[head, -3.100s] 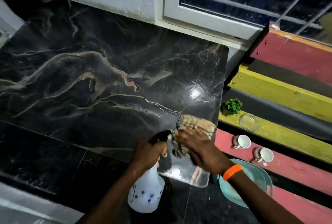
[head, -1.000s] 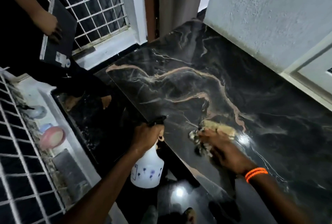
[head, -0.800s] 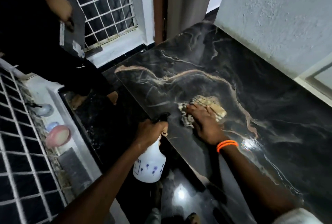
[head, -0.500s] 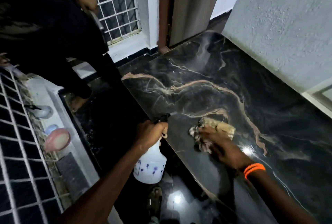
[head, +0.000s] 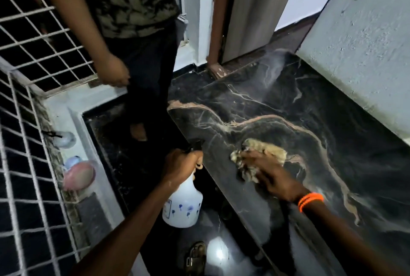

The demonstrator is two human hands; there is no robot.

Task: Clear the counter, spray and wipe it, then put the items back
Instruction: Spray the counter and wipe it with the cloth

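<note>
Pressing flat, right hand [head: 274, 175] covers cloth [head: 261, 152] on counter [head: 332, 138]; left hand [head: 180, 166] grips spray bottle [head: 183, 204].

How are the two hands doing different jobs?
The left hand is curled around the white spray bottle, held off the counter's edge; the right hand lies flat, pressing the cloth onto the black counter. Only the right wrist wears an orange band. Both hold cleaning things.

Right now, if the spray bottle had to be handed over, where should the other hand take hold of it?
Take the spray bottle by its white body, coming from below or its right side. The left hand wraps the neck and trigger, and the bottle hangs nearly upright off the counter edge, leaving the wide round body bare.
</note>
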